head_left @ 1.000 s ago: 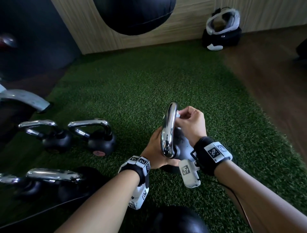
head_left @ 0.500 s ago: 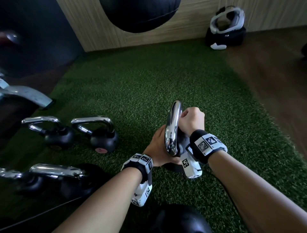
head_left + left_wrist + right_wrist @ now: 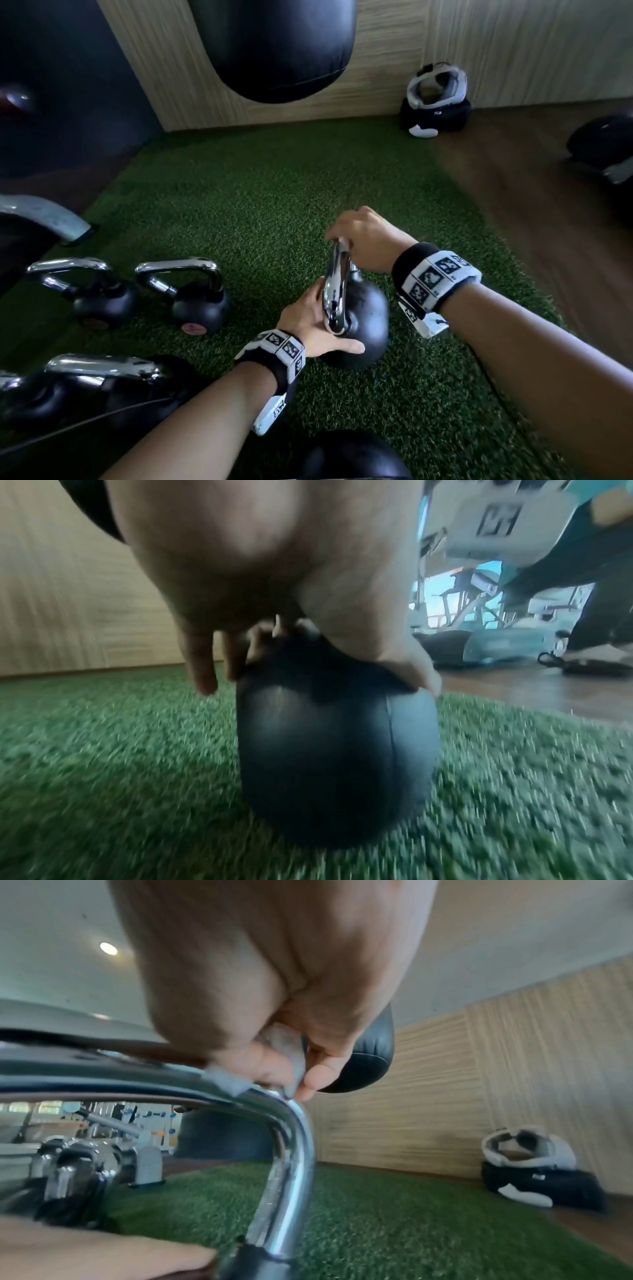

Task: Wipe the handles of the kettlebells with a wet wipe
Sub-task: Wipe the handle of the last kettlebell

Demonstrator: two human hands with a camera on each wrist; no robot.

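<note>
A black kettlebell [image 3: 368, 325] with a chrome handle [image 3: 337, 291] stands on the green turf in front of me. My left hand [image 3: 313, 320] clasps it where the handle's near end meets the body. Its thumb [image 3: 411, 674] lies on the black body [image 3: 335, 764] and its fingers [image 3: 202, 666] reach down the other side. My right hand [image 3: 363, 236] is over the far top corner of the handle [image 3: 291, 1150]. There it pinches a pale wet wipe [image 3: 227, 1081] against the chrome with the fingertips of the right hand [image 3: 294, 1088].
Three more chrome-handled kettlebells stand at the left [image 3: 198, 298], [image 3: 99, 298], [image 3: 102, 380]. A black punching bag [image 3: 274, 44] hangs ahead. White headgear on a black bag [image 3: 438, 99] sits by the wooden wall. Wood floor [image 3: 548, 205] borders the turf on the right. A dark round object [image 3: 352, 455] lies just below me.
My right hand, with the wipe, slid down the handle's right side and then up to its far top corner. My left hand kept its hold on the kettlebell.
</note>
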